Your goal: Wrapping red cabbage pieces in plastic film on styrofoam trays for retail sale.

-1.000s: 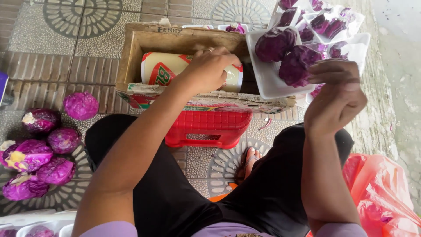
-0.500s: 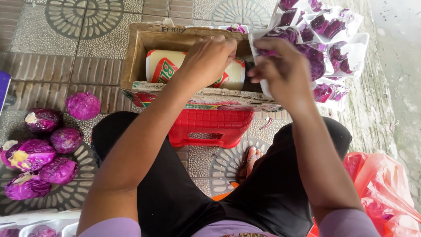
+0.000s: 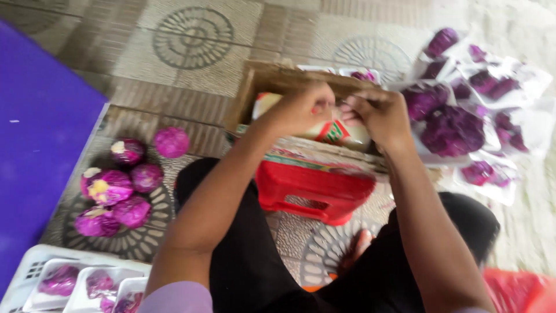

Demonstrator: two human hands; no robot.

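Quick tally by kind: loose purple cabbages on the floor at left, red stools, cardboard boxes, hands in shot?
Loose purple cabbages: 6
Red stool: 1
Cardboard box: 1
Hands: 2, left hand and right hand, both over the box, on the roll
Total: 10

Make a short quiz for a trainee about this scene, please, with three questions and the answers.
1. True or false: both hands are inside the cardboard box.
2. What colour is the stool under the box?
3. Where do the loose purple cabbages lie: A, on the floor at the person's left; B, in the box?

Key:
1. True; left hand and right hand meet at the roll.
2. Red.
3. A.
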